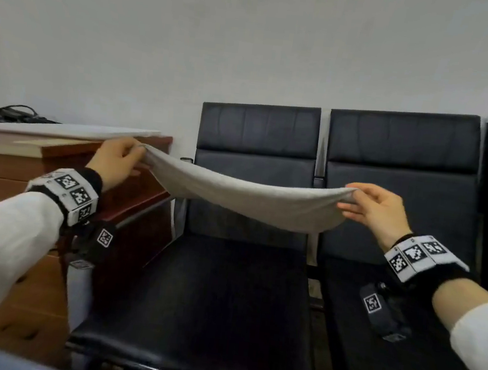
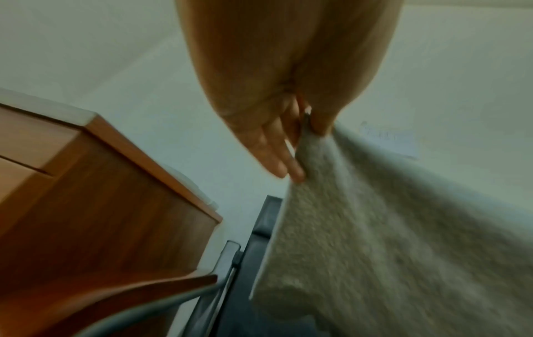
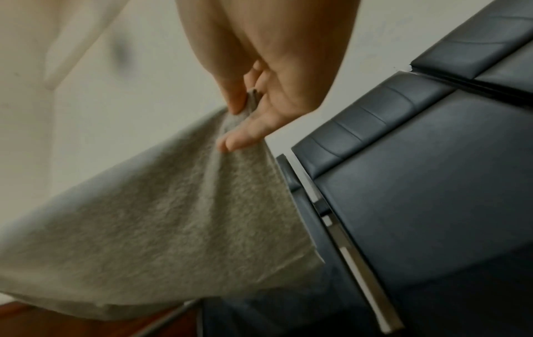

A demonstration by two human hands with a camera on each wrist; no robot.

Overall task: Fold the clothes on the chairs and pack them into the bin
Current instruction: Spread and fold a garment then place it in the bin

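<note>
A light grey garment hangs stretched in the air above a black chair seat, sagging in the middle. My left hand pinches its left corner between thumb and fingers. My right hand pinches the right corner. From the left wrist, my left hand nips the edge of the grey garment, with two fingers lying along it. From the right wrist, my right hand nips the grey garment the same way. No bin is in view.
A row of black padded chairs stands against a white wall. A brown wooden cabinet is at the left, with a white board and black cables on top. A metal armrest sits between cabinet and chair.
</note>
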